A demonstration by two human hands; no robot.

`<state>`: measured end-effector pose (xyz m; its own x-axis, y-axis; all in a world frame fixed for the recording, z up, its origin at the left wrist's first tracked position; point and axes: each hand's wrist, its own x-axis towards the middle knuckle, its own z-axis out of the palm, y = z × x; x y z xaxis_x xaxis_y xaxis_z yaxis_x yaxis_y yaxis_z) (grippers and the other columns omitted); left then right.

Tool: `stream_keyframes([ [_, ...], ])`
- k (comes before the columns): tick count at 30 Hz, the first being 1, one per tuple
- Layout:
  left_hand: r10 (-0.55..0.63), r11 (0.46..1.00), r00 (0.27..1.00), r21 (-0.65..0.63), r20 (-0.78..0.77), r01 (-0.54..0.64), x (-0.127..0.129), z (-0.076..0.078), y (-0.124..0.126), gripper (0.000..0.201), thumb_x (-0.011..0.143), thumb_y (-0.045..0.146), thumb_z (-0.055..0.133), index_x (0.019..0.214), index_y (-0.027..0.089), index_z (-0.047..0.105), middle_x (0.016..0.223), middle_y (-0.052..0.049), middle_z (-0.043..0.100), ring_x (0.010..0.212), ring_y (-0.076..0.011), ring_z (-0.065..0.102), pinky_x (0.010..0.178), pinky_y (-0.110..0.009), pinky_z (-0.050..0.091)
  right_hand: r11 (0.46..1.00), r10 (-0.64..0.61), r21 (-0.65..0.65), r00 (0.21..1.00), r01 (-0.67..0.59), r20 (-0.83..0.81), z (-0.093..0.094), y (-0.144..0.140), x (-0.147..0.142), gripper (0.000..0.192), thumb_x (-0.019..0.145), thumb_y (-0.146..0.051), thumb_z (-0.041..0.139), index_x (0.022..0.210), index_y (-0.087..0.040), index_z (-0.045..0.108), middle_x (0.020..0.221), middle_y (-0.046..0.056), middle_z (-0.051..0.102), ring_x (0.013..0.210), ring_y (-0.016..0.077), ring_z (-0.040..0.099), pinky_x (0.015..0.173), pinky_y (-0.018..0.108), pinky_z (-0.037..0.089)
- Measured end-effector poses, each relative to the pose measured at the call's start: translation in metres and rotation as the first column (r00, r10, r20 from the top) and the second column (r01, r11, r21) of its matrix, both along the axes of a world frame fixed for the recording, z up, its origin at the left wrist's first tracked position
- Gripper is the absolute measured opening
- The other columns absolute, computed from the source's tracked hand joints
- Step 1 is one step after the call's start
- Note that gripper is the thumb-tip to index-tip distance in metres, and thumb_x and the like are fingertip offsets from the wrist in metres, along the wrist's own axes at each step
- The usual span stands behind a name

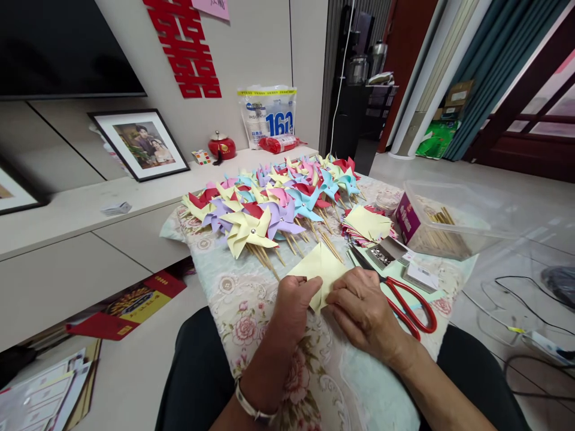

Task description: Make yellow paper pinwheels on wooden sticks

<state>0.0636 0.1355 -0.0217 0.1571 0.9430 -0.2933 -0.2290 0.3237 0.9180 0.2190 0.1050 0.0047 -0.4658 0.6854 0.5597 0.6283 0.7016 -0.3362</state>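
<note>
On a floral cloth before a low white cabinet; left hand and right hand pinching a folded yellow paper, fingers closed on its edges; behind, heaped paper pinwheels on wooden sticks; alongside, red-handled scissors, stacked paper squares, clear plastic box.

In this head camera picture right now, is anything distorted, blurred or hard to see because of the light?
Head view: even indoor light, no strong glare; the yellow paper under the left hand and right hand is sharp. Same view: the wide lens bends edges, so the curtains lean and the floor at right smears. Same view: the clear plastic box looks stretched and hazy.
</note>
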Motion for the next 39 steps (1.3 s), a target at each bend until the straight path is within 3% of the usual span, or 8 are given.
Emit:
stream_keyframes([
  [4, 0.061, 0.998, 0.996, 0.008, 0.066, -0.061, 0.004, 0.003, -0.003, 0.022, 0.064, 0.03, 0.072, 0.055, 0.017, 0.056, 0.052, 0.005, 0.051, 0.05, -0.0104, 0.044, 0.053, -0.025, 0.041, 0.996, -0.038, -0.083, 0.997, 0.032, -0.064, -0.002, 0.0, 0.001, 0.015, 0.094, -0.016, 0.053, 0.083, -0.018, 0.064, 0.08, 0.005, 0.062, 0.081, 0.022, 0.051, 0.073, 0.038, 0.032],
  [15, 0.081, 0.997, 0.992, 0.01, -0.094, -0.081, 0.008, 0.004, -0.004, 0.021, 0.062, 0.032, 0.069, 0.051, 0.017, 0.059, 0.046, 0.004, 0.051, 0.046, -0.0119, 0.047, 0.047, -0.024, 0.036, 0.953, -0.245, -0.24, 0.935, 0.184, -0.256, -0.012, 0.005, -0.001, 0.014, 0.09, -0.015, 0.056, 0.077, -0.019, 0.061, 0.085, 0.006, 0.061, 0.085, 0.0243, 0.052, 0.076, 0.039, 0.038],
  [24, 0.09, 0.995, 0.996, 0.035, -0.027, -0.089, 0.013, 0.012, -0.006, 0.015, 0.062, 0.024, 0.068, 0.073, 0.014, 0.069, 0.06, 0.003, 0.063, 0.055, -0.0117, 0.052, 0.053, -0.022, 0.042, 0.946, -0.254, -0.269, 0.928, 0.18, -0.274, -0.016, 0.009, 0.0, 0.02, 0.09, -0.017, 0.055, 0.071, -0.02, 0.054, 0.084, 0.006, 0.061, 0.085, 0.0235, 0.054, 0.078, 0.04, 0.039],
  [31, 0.064, 0.996, 0.998, 0.061, -0.029, -0.062, 0.012, 0.013, -0.006, 0.008, 0.062, 0.021, 0.066, 0.065, 0.014, 0.066, 0.058, 0.003, 0.062, 0.054, -0.0106, 0.05, 0.052, -0.021, 0.042, 0.944, -0.257, -0.277, 0.925, 0.179, -0.279, -0.017, 0.01, 0.0, 0.02, 0.089, -0.016, 0.055, 0.07, -0.02, 0.052, 0.083, 0.006, 0.06, 0.085, 0.0231, 0.054, 0.078, 0.039, 0.039],
  [39, 0.068, 0.996, 0.998, 0.059, -0.005, -0.067, 0.013, 0.013, -0.006, 0.011, 0.063, 0.022, 0.068, 0.07, 0.014, 0.068, 0.059, 0.003, 0.063, 0.056, -0.0123, 0.054, 0.055, -0.023, 0.045, 0.94, -0.263, -0.289, 0.924, 0.181, -0.278, -0.015, 0.009, -0.001, 0.021, 0.09, -0.016, 0.054, 0.069, -0.02, 0.052, 0.084, 0.006, 0.06, 0.084, 0.0228, 0.053, 0.078, 0.04, 0.039],
])
